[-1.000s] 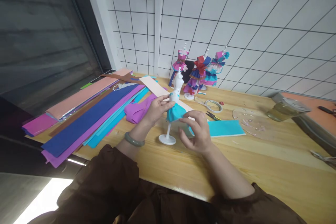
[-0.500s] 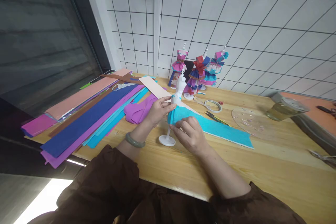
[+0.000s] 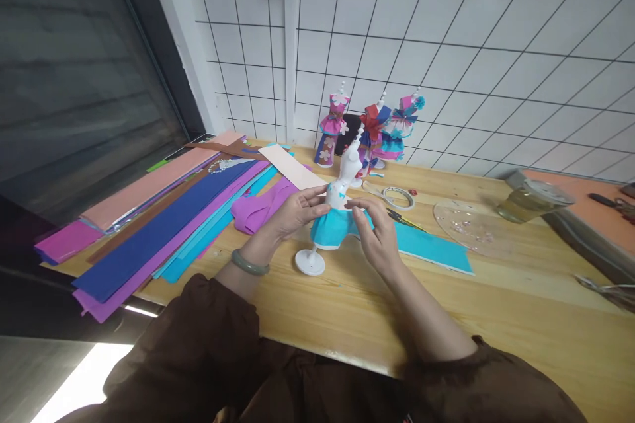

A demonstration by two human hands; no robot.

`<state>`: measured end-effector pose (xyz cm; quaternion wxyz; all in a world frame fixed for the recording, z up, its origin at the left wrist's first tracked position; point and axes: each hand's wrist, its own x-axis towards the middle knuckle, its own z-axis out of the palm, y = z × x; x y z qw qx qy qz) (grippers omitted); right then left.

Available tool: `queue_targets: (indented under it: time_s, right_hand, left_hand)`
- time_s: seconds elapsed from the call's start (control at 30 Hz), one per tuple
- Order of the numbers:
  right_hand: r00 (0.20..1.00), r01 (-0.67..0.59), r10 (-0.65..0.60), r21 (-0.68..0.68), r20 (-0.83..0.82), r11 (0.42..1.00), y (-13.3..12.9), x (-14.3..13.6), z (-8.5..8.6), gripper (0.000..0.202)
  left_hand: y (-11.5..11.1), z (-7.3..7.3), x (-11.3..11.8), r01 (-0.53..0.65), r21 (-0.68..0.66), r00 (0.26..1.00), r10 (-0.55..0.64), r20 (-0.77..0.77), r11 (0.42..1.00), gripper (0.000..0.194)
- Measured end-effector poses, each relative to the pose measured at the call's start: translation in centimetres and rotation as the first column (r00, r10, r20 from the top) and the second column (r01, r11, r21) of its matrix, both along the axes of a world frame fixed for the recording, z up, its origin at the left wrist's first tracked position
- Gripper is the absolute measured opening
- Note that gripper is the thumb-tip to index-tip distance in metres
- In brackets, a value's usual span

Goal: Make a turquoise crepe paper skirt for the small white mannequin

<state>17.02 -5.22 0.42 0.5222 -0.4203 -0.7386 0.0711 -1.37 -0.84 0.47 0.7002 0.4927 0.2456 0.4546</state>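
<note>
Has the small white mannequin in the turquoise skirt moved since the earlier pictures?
Yes: the small white mannequin leans further right, its top now sideways nearer to the round white tape roll.

1. From eleven to two o'clock I face a white, black-gridded wall (image 3: 441,26).
2. At my ten o'clock stands a dark panel (image 3: 74,53).
3. My wooden table (image 3: 520,307) reaches four o'clock.
4. Bright light (image 3: 79,386) glares at seven.
</note>
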Motion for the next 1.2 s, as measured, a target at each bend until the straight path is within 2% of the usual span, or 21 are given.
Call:
queue_targets:
  time_s: [0.1, 0.2, 0.33, 0.57, 0.7, 0.87, 1.03, 1.2]
  right_hand:
    - [0.998, -0.052, 0.05, -0.114, -0.025, 0.992, 0.0, 0.0, 0.1, 0.024]
    - [0.995, -0.077, 0.067, -0.14, -0.073, 0.987, -0.6, -0.5, 0.5, 0.022]
    - [0.995, -0.057, 0.047, -0.117, -0.088, 0.992, -1.4, -1.2, 1.0, 0.014]
    - [0.999, -0.022, 0.022, 0.005, -0.032, 1.0, -1.5, -1.3, 0.7, 0.008]
    - [1.0, -0.001, 0.001, 0.001, -0.028, 1.0, -1.4, -1.3, 0.6, 0.008]
    - [0.999, -0.016, 0.016, -0.012, -0.042, 1.0, -1.5, -1.5, 0.7, 0.009]
    - [0.995, -0.032, 0.022, -0.092, -0.102, 0.995, -1.7, -1.7, 0.8, 0.01]
    - [0.991, 0.01, -0.026, -0.121, -0.132, 0.993, -1.7, -1.7, 0.7, 0.011]
  left_hand:
    - [-0.2, 0.4, 0.0, 0.016, -0.01, 1.0, -0.016, 0.015, 1.0, 0.067]
    - [-0.4, 0.8, 0.0, 0.038, -0.001, 0.999, -0.038, 0.015, 0.999, 0.066]
    - [-0.5, 0.9, 0.0, 0.056, 0.031, 0.998, -0.056, 0.0, 0.998, 0.065]
    - [-0.3, 0.8, -0.2, 0.087, 0.095, 0.996, -0.085, -0.029, 0.992, 0.061]
    - [-0.4, 0.8, -0.2, 0.077, 0.093, 0.995, -0.071, -0.074, 0.993, 0.062]
    - [-0.1, 0.5, -0.1, 0.084, 0.143, 0.995, -0.077, -0.058, 0.986, 0.06]
    - [-0.2, 0.4, 0.1, 0.027, 0.128, 0.999, -0.023, -0.038, 0.991, 0.072]
    - [-0.5, 0.5, 0.3, 0.044, 0.144, 0.999, -0.042, -0.019, 0.989, 0.065]
